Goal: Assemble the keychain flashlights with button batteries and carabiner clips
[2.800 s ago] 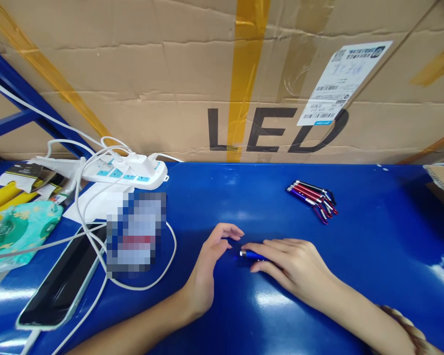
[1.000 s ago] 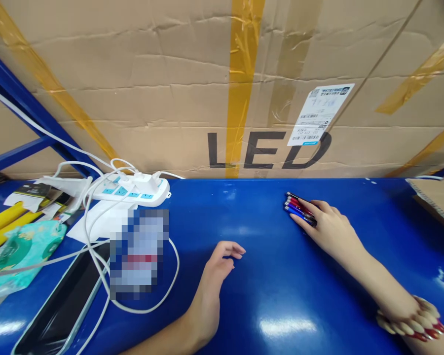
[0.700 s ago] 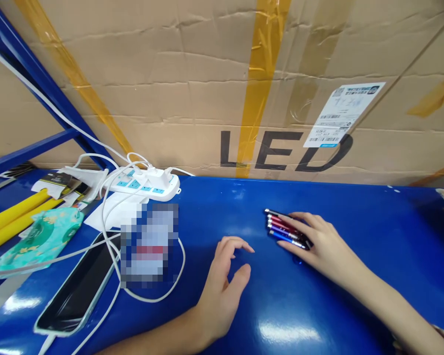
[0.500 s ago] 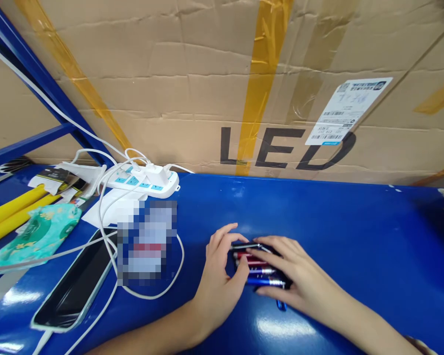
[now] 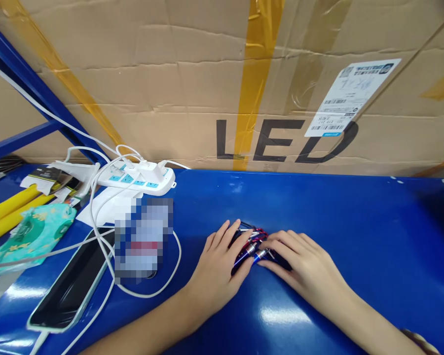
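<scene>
Several slim, shiny metal tubes lie close together on the blue table, some red and some blue, with silver bands; their exact kind is unclear. My left hand (image 5: 222,259) curls over them from the left, its thumb against a dark blue tube (image 5: 243,259). From the right, my right hand (image 5: 299,259) closes over the other end of the group, its fingertips at the silver band of a brighter blue tube (image 5: 259,255). Thin red and dark loops (image 5: 259,231) show just beyond the fingers. Both palms hide part of the group.
A large cardboard box (image 5: 192,88) stands along the back of the table. To the left are a white power strip (image 5: 159,185) with tangled cables, a dark-screened phone (image 5: 74,281), a blurred-out object (image 5: 144,241), a green tissue pack (image 5: 40,231) and yellow rods (image 5: 18,209).
The tubes have turned from lying side by side to a slanted, bunched arrangement. My left hand has come farther over them, while the right fingers have curled in. The view has shifted slightly.
</scene>
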Demonstrator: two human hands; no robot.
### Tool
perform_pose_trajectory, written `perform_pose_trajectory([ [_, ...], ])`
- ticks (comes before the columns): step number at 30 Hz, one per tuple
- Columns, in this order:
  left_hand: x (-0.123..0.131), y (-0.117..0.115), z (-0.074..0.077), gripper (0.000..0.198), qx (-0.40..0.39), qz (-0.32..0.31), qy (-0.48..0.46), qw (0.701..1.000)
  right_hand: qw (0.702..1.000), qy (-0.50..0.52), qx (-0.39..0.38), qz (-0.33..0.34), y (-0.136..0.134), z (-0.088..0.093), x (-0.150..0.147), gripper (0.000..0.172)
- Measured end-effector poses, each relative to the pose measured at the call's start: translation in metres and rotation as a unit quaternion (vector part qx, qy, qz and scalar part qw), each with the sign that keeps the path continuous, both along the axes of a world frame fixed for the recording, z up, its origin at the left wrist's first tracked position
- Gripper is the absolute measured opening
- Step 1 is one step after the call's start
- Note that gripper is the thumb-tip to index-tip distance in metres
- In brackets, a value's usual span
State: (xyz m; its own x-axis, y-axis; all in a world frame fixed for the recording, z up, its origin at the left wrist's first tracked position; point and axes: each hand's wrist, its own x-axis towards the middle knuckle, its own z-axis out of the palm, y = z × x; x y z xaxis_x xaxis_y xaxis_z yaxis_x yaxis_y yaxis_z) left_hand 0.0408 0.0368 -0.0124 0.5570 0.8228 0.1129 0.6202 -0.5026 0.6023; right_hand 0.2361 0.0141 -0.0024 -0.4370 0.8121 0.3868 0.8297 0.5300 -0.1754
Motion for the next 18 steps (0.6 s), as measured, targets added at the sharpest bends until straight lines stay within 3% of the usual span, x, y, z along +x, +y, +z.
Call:
perform_pose_trajectory([
  [7, -0.004, 0.006, 0.000, 0.038, 0.002, -0.047, 0.015, 0.999, 1.000, -0.022, -0.007, -0.020, 0.002, -0.002, 0.004, 0.026],
  [18, -0.010, 0.026, -0.005, 0.037, 0.105, 0.053, 0.148, 0.982, 0.998, -0.024, -0.036, -0.049, 0.006, -0.006, 0.011, 0.016],
])
